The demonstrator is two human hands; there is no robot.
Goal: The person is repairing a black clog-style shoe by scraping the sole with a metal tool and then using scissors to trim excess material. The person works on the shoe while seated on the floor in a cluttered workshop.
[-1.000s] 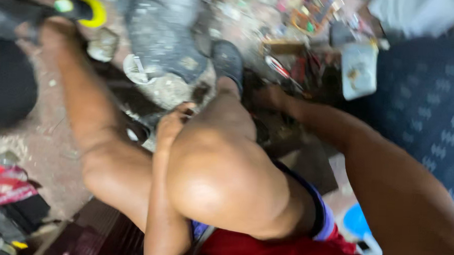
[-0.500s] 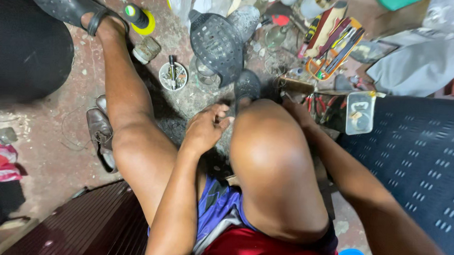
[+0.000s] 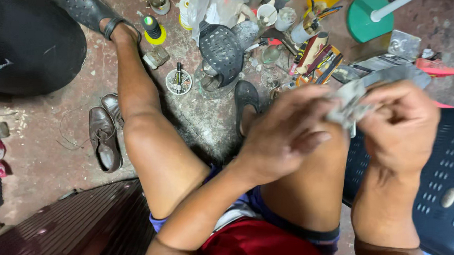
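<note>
Fingers of both hands pinch a grey scrap (image 3: 351,100) above the raised knee. Left hand (image 3: 288,132) grips its left end, right hand (image 3: 398,125) its right; its length runs across between them.

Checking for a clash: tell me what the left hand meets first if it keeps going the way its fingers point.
The left hand points right, at the grey strip it pinches; just beyond is the right hand holding the same strip. Depth is unclear, but they look nearly touching.

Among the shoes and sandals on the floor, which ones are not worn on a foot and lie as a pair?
The pair of brown leather shoes, lying side by side on the floor left of the person's left leg. The black sandals are on the feet.
</note>
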